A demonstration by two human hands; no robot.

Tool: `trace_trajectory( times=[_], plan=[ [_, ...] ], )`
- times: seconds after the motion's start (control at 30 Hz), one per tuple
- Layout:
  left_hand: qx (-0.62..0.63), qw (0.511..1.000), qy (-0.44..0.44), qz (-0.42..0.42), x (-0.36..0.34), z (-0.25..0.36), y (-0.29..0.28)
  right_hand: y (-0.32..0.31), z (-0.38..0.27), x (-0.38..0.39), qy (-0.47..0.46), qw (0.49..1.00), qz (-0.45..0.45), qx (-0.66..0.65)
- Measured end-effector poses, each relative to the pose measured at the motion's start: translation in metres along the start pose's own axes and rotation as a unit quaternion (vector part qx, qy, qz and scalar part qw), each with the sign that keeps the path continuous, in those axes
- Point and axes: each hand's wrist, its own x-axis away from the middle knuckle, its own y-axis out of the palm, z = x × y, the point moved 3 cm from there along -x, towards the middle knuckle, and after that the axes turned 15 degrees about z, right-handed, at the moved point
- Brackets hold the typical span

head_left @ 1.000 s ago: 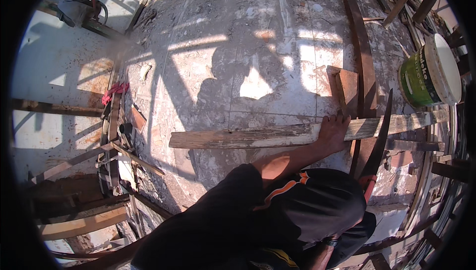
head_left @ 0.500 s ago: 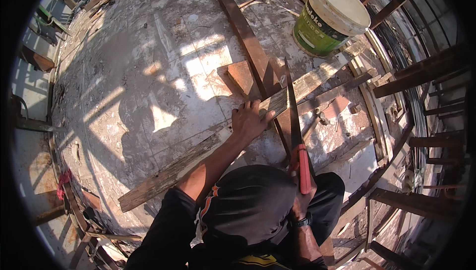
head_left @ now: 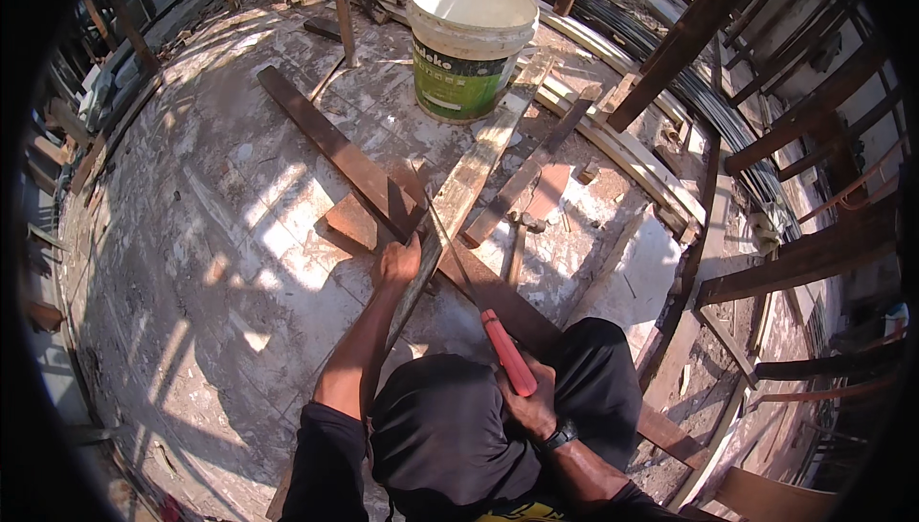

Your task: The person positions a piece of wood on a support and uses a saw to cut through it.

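Saw (head_left: 499, 336), clenched in right hand (head_left: 532, 401), neared left hand (head_left: 397, 263) gripping plank (head_left: 476, 164).

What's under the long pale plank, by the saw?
A dark beam crosses under the plank near the saw; it shows on both sides. The bit right beneath the plank is covered, so I can't see how they touch there.

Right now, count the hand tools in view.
2: a red-handled saw in the right hand, and a hammer to the right of the pale plank. Others may be hidden among the wood.
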Motion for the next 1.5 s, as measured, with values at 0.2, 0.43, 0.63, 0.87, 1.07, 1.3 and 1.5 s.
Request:
trace_trajectory(
  times=[0.2,0.43,0.63,0.87,1.07,1.3,1.5],
  plan=[
    [0.091,0.983,-0.107,0.117,-0.009,0.003,0.022,0.002,0.002,-0.006,-0.027,1.000,0.013,-0.008],
    [-0.110,0.989,0.096,-0.037,-0.062,-0.026,0.058,0.012,-0.014,-0.016,-0.035,0.999,0.015,-0.019],
    [0.095,0.981,-0.161,0.049,-0.021,0.034,0.003,-0.001,-0.019,-0.021,-0.019,0.998,0.057,-0.015],
    [0.018,0.987,-0.092,0.127,-0.016,0.044,0.002,0.000,-0.020,-0.016,0.014,1.000,0.013,0.006],
    [0.025,0.988,-0.069,0.138,-0.022,0.053,0.005,0.002,-0.023,-0.011,-0.013,0.999,0.047,0.014],
    [0.055,0.984,-0.117,0.124,-0.025,0.061,-0.002,0.001,-0.025,-0.004,-0.026,0.996,0.082,0.018],
    [0.057,0.984,-0.102,0.136,-0.027,0.057,0.002,-0.002,-0.022,0.006,0.031,0.998,0.055,0.000]
  ],
)
